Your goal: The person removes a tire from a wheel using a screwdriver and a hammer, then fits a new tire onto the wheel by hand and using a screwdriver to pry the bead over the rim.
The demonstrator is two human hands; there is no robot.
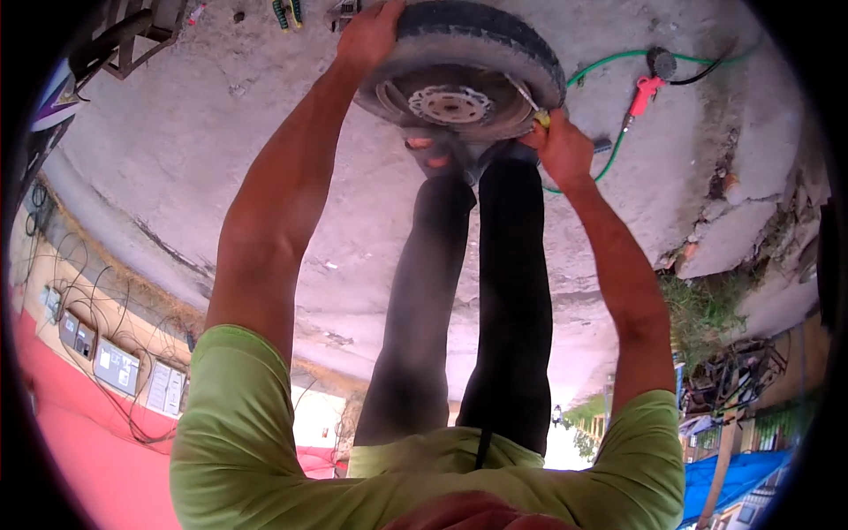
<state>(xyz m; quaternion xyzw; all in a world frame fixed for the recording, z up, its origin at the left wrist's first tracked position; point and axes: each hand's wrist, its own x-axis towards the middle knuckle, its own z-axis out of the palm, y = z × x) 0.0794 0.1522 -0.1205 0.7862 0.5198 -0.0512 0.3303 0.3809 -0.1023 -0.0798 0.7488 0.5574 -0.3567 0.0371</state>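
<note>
A wheel with a black tyre (477, 34) and a rusty brown hub with a brake disc (450, 104) leans tilted in front of my feet. My left hand (369, 40) grips the tyre at its left side, fingers curled over the tread. In my right hand (565, 150) is a screwdriver (541, 117) with a yellow handle. Its metal shaft reaches up across the lower right part of the rim, along the tyre's inner edge. Where exactly the tip sits I cannot tell. Part of my sandalled left foot (433, 152) shows just under the wheel.
On the concrete floor (353, 256), a green hose (616, 146) runs to a red tyre inflator (643, 95) with a round gauge at the right. Green-handled pliers (281, 13) lie at the far left, near a metal frame (141, 40). Broken concrete (724, 238) edges the right side.
</note>
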